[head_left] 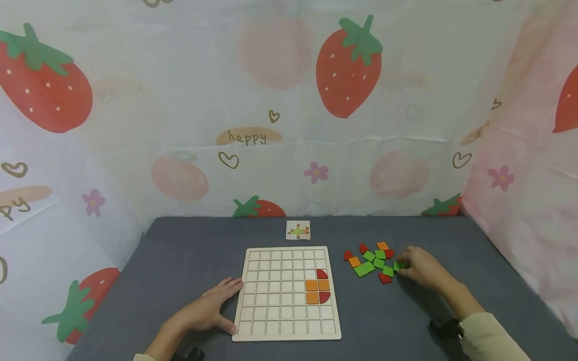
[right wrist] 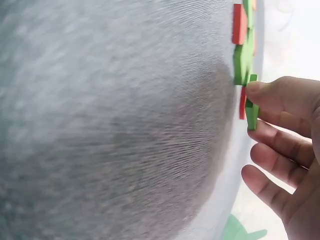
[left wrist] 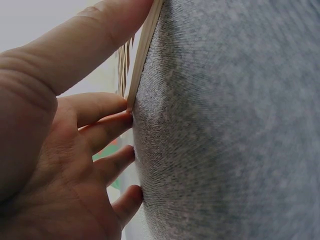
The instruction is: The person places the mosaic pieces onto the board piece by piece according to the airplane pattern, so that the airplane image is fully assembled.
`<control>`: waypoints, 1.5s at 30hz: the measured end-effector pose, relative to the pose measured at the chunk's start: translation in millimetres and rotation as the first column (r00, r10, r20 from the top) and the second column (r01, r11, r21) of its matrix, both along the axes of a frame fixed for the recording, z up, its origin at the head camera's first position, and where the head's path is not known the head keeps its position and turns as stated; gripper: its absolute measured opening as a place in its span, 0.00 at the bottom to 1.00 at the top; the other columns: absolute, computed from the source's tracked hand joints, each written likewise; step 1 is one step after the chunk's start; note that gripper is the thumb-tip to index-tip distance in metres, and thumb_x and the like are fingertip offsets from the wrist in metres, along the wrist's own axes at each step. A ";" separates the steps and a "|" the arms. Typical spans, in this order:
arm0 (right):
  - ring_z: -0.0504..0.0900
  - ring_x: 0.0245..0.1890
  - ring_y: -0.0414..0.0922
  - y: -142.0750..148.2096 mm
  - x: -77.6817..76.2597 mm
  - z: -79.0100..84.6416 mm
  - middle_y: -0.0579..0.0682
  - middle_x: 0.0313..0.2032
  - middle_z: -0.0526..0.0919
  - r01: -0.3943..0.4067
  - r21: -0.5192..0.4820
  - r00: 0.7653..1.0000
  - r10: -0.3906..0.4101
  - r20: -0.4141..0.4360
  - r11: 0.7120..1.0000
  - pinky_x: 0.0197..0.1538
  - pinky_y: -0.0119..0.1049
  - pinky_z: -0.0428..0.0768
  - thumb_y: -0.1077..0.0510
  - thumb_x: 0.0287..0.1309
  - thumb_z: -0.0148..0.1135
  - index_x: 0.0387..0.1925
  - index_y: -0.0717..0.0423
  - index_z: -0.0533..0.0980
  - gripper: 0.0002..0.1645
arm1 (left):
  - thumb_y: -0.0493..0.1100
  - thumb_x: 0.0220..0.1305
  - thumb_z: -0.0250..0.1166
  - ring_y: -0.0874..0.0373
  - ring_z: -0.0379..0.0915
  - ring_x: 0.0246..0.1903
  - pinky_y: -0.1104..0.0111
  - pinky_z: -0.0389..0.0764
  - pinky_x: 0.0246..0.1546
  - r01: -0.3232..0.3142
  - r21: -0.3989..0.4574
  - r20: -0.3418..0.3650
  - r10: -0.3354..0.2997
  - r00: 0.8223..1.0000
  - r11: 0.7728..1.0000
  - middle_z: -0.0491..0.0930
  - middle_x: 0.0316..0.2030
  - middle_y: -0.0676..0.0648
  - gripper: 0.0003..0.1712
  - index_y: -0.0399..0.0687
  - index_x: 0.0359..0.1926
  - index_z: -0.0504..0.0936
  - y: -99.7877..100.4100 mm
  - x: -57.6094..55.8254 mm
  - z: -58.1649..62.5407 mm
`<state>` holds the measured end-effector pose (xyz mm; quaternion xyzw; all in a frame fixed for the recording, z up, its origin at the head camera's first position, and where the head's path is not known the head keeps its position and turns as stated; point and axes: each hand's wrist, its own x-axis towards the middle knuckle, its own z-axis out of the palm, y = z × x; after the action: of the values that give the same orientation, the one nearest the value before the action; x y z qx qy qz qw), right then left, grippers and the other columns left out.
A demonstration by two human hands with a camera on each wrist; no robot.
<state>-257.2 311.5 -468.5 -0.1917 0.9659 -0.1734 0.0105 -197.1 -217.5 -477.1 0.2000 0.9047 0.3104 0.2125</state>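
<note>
one right hand point(head_left: 422, 269): is pinching a flat green tile point(right wrist: 252, 119)
left hand point(head_left: 211, 306): is touching the wooden grid board point(head_left: 274, 287), fingers released

Green square tile point(right wrist: 252, 118): pinched in right fingers point(right wrist: 286, 96), beside loose tiles point(head_left: 360, 271) | pale wooden grid board point(head_left: 274, 299): flat on desk point(head_left: 194, 260), left fingers point(left wrist: 102, 107) touching edge, bearing three orange squares point(head_left: 311, 285), two red quarter-rounds point(head_left: 324, 297)

Head view faces fwd/down, wide; wrist views close, low; all share tbl point(head_left: 194, 260).
</note>
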 end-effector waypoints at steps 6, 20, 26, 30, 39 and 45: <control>0.74 0.32 0.42 -10.2 1.6 10.7 0.47 0.32 0.78 0.001 0.008 0.999 0.000 -0.049 1.000 0.34 0.38 0.73 0.59 0.51 0.71 0.40 0.61 0.84 0.13 | 0.53 0.40 0.78 0.33 0.39 0.75 0.32 0.46 0.65 0.002 0.007 -0.005 -0.002 1.000 1.000 0.53 0.75 0.37 0.63 0.37 0.74 0.56 0.5 0.7 1.2; 0.71 0.32 0.43 -46.1 10.0 34.3 0.47 0.33 0.76 -0.069 -0.029 0.993 0.066 -0.103 0.997 0.33 0.35 0.69 0.59 0.54 0.70 0.44 0.61 0.83 0.15 | 0.53 0.41 0.78 0.34 0.39 0.75 0.31 0.46 0.64 0.007 0.000 -0.008 -0.007 1.000 1.000 0.53 0.75 0.37 0.63 0.37 0.74 0.56 -0.9 0.1 -0.7; 0.75 0.35 0.45 -60.4 10.3 39.6 0.47 0.35 0.78 -0.104 -0.054 0.989 0.097 -0.114 0.993 0.36 0.36 0.74 0.59 0.54 0.70 0.44 0.59 0.83 0.15 | 0.54 0.41 0.78 0.33 0.39 0.75 0.30 0.45 0.64 0.009 -0.003 -0.004 -0.009 1.000 1.000 0.53 0.75 0.37 0.63 0.37 0.74 0.55 -0.9 -0.1 -0.6; 0.76 0.36 0.46 -70.0 11.0 41.3 0.47 0.36 0.78 -0.111 -0.069 0.990 0.104 -0.097 0.991 0.36 0.35 0.75 0.59 0.54 0.69 0.44 0.59 0.83 0.15 | 0.54 0.41 0.78 0.33 0.39 0.75 0.30 0.46 0.64 0.012 -0.003 -0.008 -0.012 1.000 1.000 0.53 0.75 0.36 0.63 0.37 0.74 0.55 -0.7 0.0 -0.5; 0.74 0.37 0.47 -97.7 10.7 42.3 0.47 0.36 0.78 -0.158 -0.133 0.986 0.150 -0.070 0.978 0.35 0.32 0.74 0.60 0.55 0.69 0.44 0.59 0.83 0.14 | 0.53 0.41 0.78 0.33 0.39 0.75 0.31 0.46 0.65 0.005 -0.010 -0.009 -0.005 1.000 1.000 0.53 0.75 0.37 0.63 0.38 0.74 0.56 -0.2 0.1 -0.2; 0.72 0.34 0.44 -122.1 8.9 36.5 0.46 0.35 0.78 -0.207 -0.092 0.976 0.199 -0.084 0.974 0.34 0.30 0.71 0.58 0.55 0.70 0.43 0.57 0.84 0.13 | 0.54 0.41 0.78 0.33 0.39 0.75 0.31 0.46 0.64 0.008 -0.005 0.001 -0.008 1.000 1.000 0.53 0.75 0.36 0.63 0.37 0.74 0.56 -0.5 -0.1 0.1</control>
<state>-248.4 189.4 -432.0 -0.2962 0.9311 -0.2123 -0.0176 -197.3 -218.0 -477.0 0.2028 0.9045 0.3076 0.2147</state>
